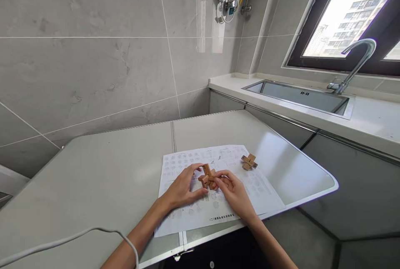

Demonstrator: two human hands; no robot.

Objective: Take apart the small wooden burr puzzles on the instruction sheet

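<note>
A small wooden interlocking puzzle rests on a printed instruction sheet on the grey table. My left hand pinches its left side with thumb and fingers. From the right, my right hand grips the same puzzle with curled fingers. A second assembled wooden puzzle piece lies on the sheet farther right, untouched.
A white cable crosses the table's near left corner. To the right stands a counter with a steel sink and a curved tap under a window. Tiled walls close the left and back sides.
</note>
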